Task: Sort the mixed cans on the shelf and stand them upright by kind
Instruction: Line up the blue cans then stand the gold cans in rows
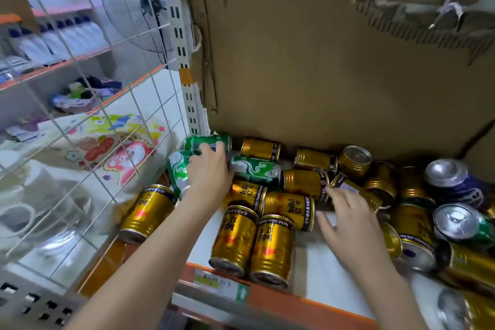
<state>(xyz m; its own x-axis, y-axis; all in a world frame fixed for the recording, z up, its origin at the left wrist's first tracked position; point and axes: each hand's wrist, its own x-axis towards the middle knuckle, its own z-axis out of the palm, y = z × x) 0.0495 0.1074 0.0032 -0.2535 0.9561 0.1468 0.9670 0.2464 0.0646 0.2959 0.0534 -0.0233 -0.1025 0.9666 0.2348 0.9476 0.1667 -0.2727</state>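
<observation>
Several gold cans (273, 246) lie on their sides across the white shelf (321, 270). Three green cans lie at the back left: one against the corner (207, 141), one by the wire side (177, 170), one in the middle (254, 170). A blue can (460, 185) and another green can (466, 225) lie at the right. My left hand (210, 171) reaches among the green cans, fingertips on the corner can, palm hiding part of the left one. My right hand (351, 220) hovers with spread fingers over gold cans near the shelf's middle, holding nothing.
A torn cardboard sheet (334, 67) forms the shelf's back wall. A white wire grid panel (88, 115) closes the left side, with a fan and other shelves of goods behind it. An orange front rail (294, 300) with a price label edges the shelf.
</observation>
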